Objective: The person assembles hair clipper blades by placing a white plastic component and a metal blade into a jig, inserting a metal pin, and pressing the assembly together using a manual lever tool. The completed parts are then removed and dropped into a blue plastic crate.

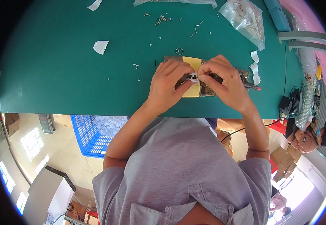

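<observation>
My left hand (170, 82) is closed round a small white part with a dark middle (193, 77). Thumb and fingers of my right hand (225, 78) are pinched together at that part's right side; anything tiny between those fingertips is hidden. Both hands are over a brownish flat block (173, 58) with a yellow band (192, 61) across its middle. From under my right hand a dark, pen-like tool with a red tip (252, 86) sticks out to the right. White scalloped pieces (254, 68) lie beside the block's right end.
On the green table (65, 75) are another scalloped piece (101, 47), small metal clips (163, 19), thin pins (197, 25) and a ring (179, 51). A clear bag of parts (243, 20) lies far right. Below the table edge stands a blue basket (86, 137) of white pieces.
</observation>
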Tool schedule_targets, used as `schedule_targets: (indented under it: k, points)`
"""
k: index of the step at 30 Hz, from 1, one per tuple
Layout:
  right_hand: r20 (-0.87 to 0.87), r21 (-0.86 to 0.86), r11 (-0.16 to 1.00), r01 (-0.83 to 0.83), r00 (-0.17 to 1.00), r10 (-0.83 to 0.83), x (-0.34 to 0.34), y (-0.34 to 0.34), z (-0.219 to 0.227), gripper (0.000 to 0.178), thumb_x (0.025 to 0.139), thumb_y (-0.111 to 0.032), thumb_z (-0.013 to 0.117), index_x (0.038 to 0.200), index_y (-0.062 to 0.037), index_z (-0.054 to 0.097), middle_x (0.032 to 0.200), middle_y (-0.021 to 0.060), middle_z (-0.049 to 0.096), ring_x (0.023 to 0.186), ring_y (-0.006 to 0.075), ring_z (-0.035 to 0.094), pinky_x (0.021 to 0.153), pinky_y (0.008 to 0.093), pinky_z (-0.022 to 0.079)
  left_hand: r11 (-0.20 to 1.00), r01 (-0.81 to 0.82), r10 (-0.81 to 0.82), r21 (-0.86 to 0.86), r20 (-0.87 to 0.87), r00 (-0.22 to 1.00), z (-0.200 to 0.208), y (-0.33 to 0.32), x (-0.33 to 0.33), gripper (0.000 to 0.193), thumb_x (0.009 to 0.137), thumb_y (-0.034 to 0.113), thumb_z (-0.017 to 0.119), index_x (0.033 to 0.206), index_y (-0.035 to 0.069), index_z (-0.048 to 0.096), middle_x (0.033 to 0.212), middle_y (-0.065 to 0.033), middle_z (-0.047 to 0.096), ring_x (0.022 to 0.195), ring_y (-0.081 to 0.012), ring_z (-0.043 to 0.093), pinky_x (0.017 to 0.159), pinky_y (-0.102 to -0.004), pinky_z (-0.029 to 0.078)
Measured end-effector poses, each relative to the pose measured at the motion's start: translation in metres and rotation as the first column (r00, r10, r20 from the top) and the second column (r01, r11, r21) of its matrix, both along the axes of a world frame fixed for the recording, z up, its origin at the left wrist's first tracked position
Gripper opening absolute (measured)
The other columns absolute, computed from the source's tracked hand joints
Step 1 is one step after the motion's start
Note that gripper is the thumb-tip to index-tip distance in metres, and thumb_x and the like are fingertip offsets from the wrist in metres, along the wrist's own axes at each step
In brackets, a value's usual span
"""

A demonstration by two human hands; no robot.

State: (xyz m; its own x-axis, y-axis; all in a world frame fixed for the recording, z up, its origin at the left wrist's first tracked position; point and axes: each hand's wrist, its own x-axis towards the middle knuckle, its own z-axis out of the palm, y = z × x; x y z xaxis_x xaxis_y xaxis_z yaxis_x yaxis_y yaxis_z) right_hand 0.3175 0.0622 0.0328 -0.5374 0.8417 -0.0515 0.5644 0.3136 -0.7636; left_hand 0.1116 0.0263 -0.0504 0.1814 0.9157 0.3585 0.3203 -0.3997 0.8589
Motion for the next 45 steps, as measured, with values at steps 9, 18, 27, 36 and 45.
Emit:
schedule_targets:
  k: [9, 18, 27, 36, 45]
  points:
    - [-0.025, 0.143, 0.989, 0.035, 0.999, -0.032, -0.007, -0.004, -0.008, 0.006, 0.091, -0.005, 0.073, 0.096, -0.0057, 0.069, 0.086, 0.0063, 0.067, 0.089, 0.0253, 0.058, 0.074, 0.0382, 0.050, 1.000, 0.000, 0.000, -0.004, -0.005, 1.000, 0.001, 0.000, 0.000, 0.029, 0.078, 0.006, 0.081, 0.104, 0.008, 0.069, 0.108, -0.0045, 0.071, 0.103, -0.0284, 0.066, 0.090, -0.0418, 0.048]
    - [-0.039, 0.247, 0.957, 0.150, 0.989, -0.145, -0.017, -0.017, -0.007, 0.011, 0.082, 0.002, 0.076, 0.089, -0.0043, 0.071, 0.083, 0.0056, 0.068, 0.086, 0.0234, 0.063, 0.073, 0.0356, 0.052, 1.000, 0.008, -0.008, -0.006, -0.027, 1.000, -0.001, 0.000, -0.002, 0.030, 0.077, 0.006, 0.081, 0.105, 0.008, 0.069, 0.109, -0.0047, 0.071, 0.104, -0.0282, 0.066, 0.090, -0.0422, 0.048]
    - [-0.034, 0.045, 0.968, 0.246, 0.969, -0.244, -0.021, -0.010, -0.002, 0.012, 0.080, 0.000, 0.078, 0.085, -0.0058, 0.070, 0.081, 0.0041, 0.070, 0.083, 0.0222, 0.065, 0.073, 0.0354, 0.054, 1.000, 0.007, -0.007, -0.005, -0.032, 0.999, 0.002, 0.002, -0.002, 0.031, 0.077, 0.006, 0.081, 0.105, 0.008, 0.069, 0.109, -0.0049, 0.071, 0.104, -0.0282, 0.066, 0.090, -0.0418, 0.048]
    - [-0.113, 0.017, 0.980, 0.199, 0.974, -0.196, -0.011, -0.007, -0.011, 0.011, 0.088, -0.005, 0.077, 0.097, -0.0039, 0.072, 0.086, 0.0063, 0.068, 0.082, 0.0214, 0.065, 0.073, 0.0340, 0.053, 0.999, -0.054, 0.054, 0.002, 0.022, 0.998, -0.004, -0.004, 0.002, 0.044, 0.076, 0.005, 0.085, 0.115, 0.009, 0.066, 0.116, -0.0063, 0.069, 0.105, -0.0294, 0.067, 0.089, -0.0419, 0.053]
    - [0.008, 0.337, 0.941, 0.027, 0.999, -0.031, 0.007, 0.008, 0.030, 0.010, 0.086, -0.003, 0.076, 0.094, -0.0028, 0.070, 0.088, 0.0081, 0.066, 0.083, 0.0272, 0.061, 0.071, 0.0376, 0.051, 0.996, -0.083, 0.084, -0.046, 0.035, 0.996, -0.002, -0.004, 0.003, 0.060, 0.075, 0.003, 0.088, 0.128, 0.011, 0.061, 0.132, -0.0095, 0.061, 0.098, -0.0286, 0.068, 0.077, -0.0383, 0.057]
